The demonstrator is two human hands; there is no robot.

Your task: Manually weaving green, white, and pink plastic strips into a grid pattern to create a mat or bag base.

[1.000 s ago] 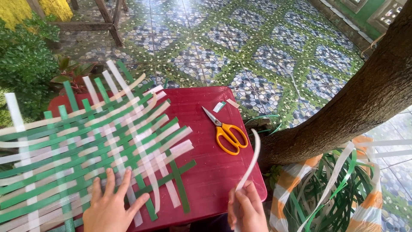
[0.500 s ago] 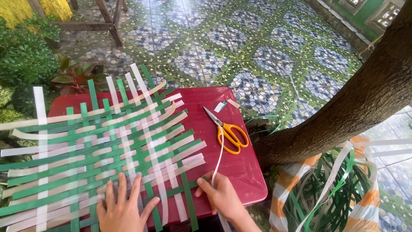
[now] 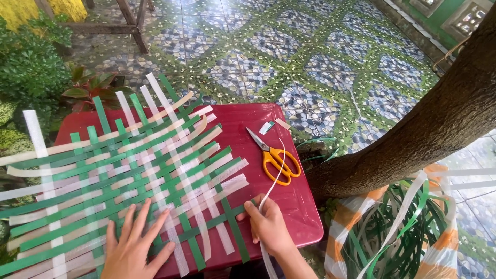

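Flat woven mat of glossy green and white plastic strips, loose ends fanning outward, spread over dark red square plastic table. Left hand pressed flat on mat's near edge, fingers splayed wide, holding nothing. Right hand just right of mat, fingers pinched narrow around thin white plastic strip arching up and away. Orange-handled metal scissors lying blades parted right of mat. Rough brown tree trunk leaning farther right, above bundle of green, white and orange strips.
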